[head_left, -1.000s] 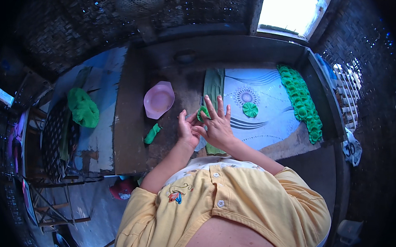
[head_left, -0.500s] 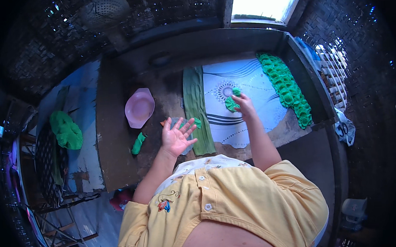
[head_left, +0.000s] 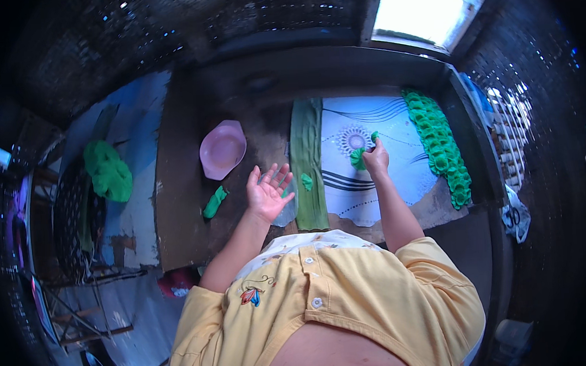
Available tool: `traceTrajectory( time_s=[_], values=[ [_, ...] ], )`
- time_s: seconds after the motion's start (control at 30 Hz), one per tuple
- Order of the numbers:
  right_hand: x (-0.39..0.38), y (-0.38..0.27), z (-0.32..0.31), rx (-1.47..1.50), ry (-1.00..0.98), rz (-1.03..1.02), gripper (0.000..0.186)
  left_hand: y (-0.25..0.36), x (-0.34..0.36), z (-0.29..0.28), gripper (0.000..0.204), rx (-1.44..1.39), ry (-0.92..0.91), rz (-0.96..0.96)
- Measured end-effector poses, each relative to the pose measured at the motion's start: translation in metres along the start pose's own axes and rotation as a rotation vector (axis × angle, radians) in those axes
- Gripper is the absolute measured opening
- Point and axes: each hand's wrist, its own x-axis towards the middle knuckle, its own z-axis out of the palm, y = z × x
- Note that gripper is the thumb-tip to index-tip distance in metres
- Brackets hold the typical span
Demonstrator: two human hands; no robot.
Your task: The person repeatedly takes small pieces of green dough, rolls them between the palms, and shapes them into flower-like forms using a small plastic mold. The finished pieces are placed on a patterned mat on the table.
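green ruffle (head_left: pixel 375 136) seems pinched by the right hand (head_left: pixel 377 159) (left hand (head_left: pixel 266 197) spread wide, palm up).

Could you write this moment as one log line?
left hand: open, empty, palm up; right hand: at green rosette, grip unclear; pink bowl: left of green strip

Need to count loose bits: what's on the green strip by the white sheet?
A small green piece lies on the strip; whatever is beneath that piece is hidden.
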Motion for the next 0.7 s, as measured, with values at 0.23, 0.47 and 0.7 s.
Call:
traceTrajectory(
  time_s=[0.23, 0.47, 0.7],
  values=[
    [-0.088, -0.119, -0.016, 1.418, -0.842, 0.155, 0.035, -0.016, 0.036, -0.009, 0.053, -0.163, 0.072, 0.031],
    [-0.166, -0.155, -0.031, 1.198, -1.085, 0.005, 0.038, 0.004, 0.028, 0.0, 0.057, -0.288, -0.484, 0.237],
    [-0.175, -0.152, -0.05, 0.699, -0.813, -0.628, 0.048, 0.021, -0.007, 0.032, 0.055, -0.291, -0.357, 0.235]
  ],
)
